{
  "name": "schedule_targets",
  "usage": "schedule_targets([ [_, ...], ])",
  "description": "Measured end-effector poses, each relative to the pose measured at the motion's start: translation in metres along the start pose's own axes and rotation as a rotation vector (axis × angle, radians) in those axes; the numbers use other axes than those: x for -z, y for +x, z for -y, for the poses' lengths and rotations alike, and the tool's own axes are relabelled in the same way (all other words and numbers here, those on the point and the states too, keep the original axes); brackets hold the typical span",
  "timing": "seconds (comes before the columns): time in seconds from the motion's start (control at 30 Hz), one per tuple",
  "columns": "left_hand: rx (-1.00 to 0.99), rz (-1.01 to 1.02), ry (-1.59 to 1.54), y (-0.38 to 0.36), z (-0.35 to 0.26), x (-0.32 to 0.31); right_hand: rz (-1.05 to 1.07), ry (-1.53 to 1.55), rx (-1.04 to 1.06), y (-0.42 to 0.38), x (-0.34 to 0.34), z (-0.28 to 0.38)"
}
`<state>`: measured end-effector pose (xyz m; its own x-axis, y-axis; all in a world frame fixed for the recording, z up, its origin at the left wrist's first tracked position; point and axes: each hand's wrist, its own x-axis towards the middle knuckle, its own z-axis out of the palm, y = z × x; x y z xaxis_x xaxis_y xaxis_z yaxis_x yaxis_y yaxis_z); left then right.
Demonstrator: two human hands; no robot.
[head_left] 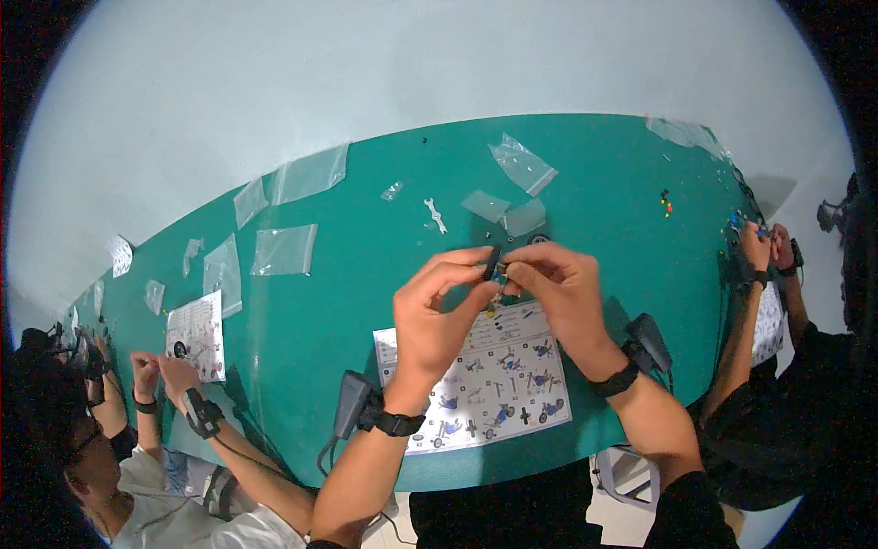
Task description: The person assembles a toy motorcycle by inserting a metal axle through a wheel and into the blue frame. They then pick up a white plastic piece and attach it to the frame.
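My left hand (439, 311) and my right hand (562, 288) meet above the green table (366, 274), fingertips pinched together on a small dark part (495, 266) with a bit of blue on it. Both hands grip it from opposite sides. Under them lies a printed instruction sheet (494, 384) with coloured pictures. A black wrist device with a cable sits on each of my forearms. Most of the small part is hidden by my fingers.
Several clear plastic bags (283, 249) and a small white wrench (435, 216) lie further back on the table. A person on the left (165, 384) and a person on the right (764, 252) handle small parts. Tiny coloured pieces (667, 203) lie near the right.
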<state>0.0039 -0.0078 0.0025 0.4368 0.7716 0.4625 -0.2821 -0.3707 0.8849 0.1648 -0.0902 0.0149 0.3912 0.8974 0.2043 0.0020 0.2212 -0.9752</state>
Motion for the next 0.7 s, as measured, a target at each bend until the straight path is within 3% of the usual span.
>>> schedule_targets([
  [0.07, 0.115, 0.012, -0.173, 0.000, 0.002, 0.003, 0.025, -0.035, 0.035, 0.002, 0.004, 0.000],
  [0.17, 0.198, 0.058, -0.174, 0.004, 0.002, 0.008, 0.060, -0.081, 0.053, 0.003, 0.005, 0.004],
  [0.33, 0.209, 0.121, -0.321, 0.008, 0.000, 0.011, 0.081, -0.085, 0.036, 0.007, 0.010, 0.000],
  [0.47, 0.109, 0.105, -0.337, 0.007, -0.001, 0.005, 0.093, -0.054, 0.010, 0.007, 0.011, -0.001],
  [0.57, 0.170, 0.039, -0.135, 0.011, -0.008, 0.005, 0.092, -0.073, 0.008, 0.007, 0.009, 0.004],
  [0.67, 0.403, 0.149, -0.209, 0.011, -0.008, 0.012, 0.123, -0.066, 0.044, 0.007, 0.010, 0.000],
  [0.7, 0.343, 0.172, -0.215, 0.011, -0.008, 0.013, 0.124, -0.072, 0.039, 0.007, 0.010, 0.001],
])
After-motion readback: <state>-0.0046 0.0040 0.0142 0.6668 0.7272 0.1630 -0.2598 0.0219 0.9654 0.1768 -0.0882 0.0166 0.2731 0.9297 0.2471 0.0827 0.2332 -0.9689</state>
